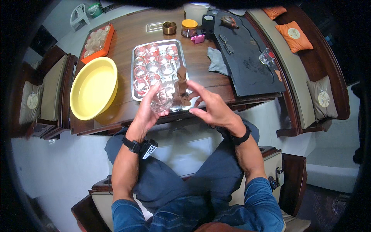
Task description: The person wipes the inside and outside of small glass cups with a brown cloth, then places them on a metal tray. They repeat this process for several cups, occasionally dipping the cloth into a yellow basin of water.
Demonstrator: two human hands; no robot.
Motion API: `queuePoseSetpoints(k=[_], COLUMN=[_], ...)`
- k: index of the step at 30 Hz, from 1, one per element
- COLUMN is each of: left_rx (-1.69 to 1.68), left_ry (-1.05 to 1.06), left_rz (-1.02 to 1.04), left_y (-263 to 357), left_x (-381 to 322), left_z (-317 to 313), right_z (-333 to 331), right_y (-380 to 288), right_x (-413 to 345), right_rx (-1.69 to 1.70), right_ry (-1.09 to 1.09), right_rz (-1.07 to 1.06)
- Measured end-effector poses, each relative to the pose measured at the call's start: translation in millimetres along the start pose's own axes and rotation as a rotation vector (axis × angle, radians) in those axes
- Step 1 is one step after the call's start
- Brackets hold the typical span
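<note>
My left hand (147, 108) is closed around a clear glass cup (162, 100), tilted above the near edge of the metal tray (133, 90). Just to the cup's right hangs a brown cloth (181, 87), blurred and creased. The fingers of my right hand (213, 107) are spread and bent, with the index fingertip at the cloth's right edge. Whether they grip the cloth cannot be made out. Several rounded clear glass cups (153, 66) with red markings stand in rows in the tray, some of them hidden behind my hands and the cloth.
A yellow basin (114, 66) is at left, below an orange box (110, 37) of whitish round items. Rightward lie a grey cloth (217, 61) and a black tea tray (246, 78) with eyeglasses (226, 44), a teapot (229, 21) and a glass mug (266, 58). An orange-lidded jar (189, 28) stands behind.
</note>
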State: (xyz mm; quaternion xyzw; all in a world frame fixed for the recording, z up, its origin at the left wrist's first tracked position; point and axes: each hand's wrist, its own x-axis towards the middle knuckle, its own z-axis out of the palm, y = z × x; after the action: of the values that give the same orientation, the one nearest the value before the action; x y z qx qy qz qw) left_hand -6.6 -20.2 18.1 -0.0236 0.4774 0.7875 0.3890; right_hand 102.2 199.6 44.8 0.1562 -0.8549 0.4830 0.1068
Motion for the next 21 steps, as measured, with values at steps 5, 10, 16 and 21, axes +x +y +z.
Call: queuePoseSetpoints(k=[5, 10, 16, 21], left_rx=[-0.029, 0.104, 0.417, 0.534], left_ry=[-0.141, -0.097, -0.153, -0.089], left_rz=[-0.071, -0.044, 0.131, 0.332], left_y=[1.2, -1.4, 3.7, 4.4], left_x=[1.2, -1.7, -13.1, -7.5], left_z=[-6.6, 1.8, 4.2, 3.7], right_z=[1.4, 27.8, 22.7, 11.8], right_y=[3.3, -1.2, 7.2, 2.8], right_x=[-1.8, 0.2, 4.0, -0.1], right_rx=[-0.478, -0.538, 0.439, 0.824], right_ry=[0.065, -0.323, -0.469, -0.267], right_rz=[-0.366, 0.042, 0.51, 0.597])
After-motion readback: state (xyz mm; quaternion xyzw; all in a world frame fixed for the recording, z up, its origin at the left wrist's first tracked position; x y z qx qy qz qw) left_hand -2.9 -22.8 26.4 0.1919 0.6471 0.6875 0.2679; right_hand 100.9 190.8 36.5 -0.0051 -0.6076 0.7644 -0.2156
